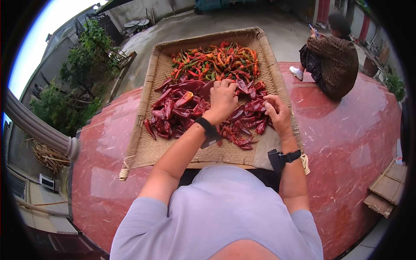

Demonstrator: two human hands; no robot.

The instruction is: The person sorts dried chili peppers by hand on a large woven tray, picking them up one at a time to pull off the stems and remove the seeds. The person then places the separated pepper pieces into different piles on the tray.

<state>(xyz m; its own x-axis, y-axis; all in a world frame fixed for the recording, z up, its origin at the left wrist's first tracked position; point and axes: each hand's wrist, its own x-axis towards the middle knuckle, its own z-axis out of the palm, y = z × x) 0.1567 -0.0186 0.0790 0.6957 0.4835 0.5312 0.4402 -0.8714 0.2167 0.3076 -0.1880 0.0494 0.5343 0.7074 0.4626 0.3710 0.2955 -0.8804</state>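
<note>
A shallow woven wicker tray (149,107) with a raised rim lies before me. Large dark red dried chili peppers (182,112) cover its middle. At its far end is a heap of thin, twisted chilies (214,61) in red, orange and green. My left hand (224,97) reaches into the dark peppers beside the thin ones, palm down with curled fingers; whatever is under the fingertips is hidden. Over the right side of the pile, my right hand (280,113) has thumb and forefinger close together at a dark red pepper (255,106). Whether they pinch it is unclear.
A pale flat piece (267,149) lies in the tray's near right corner. A person (334,61) sits low at the far right, facing away. Red polished floor (338,136) surrounds the tray. A stone column (42,126) and green shrubs (81,61) stand left.
</note>
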